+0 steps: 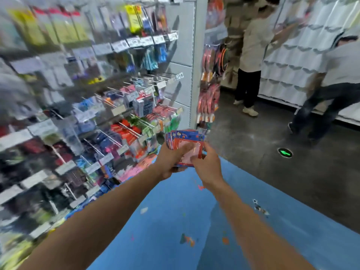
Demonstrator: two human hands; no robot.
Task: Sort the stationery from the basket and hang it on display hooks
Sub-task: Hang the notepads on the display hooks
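Left hand [171,162] and right hand [206,164] around stationery packets [185,142]

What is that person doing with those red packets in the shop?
Someone is stocking a shop display. Their left hand and right hand both hold a small stack of red and blue packets in front of the display hooks, where lots of other stationery hangs. None of the held packets is on a hook yet. Two other people are farther down the aisle. The picture is blurry, so what is inside the packets cannot be told.
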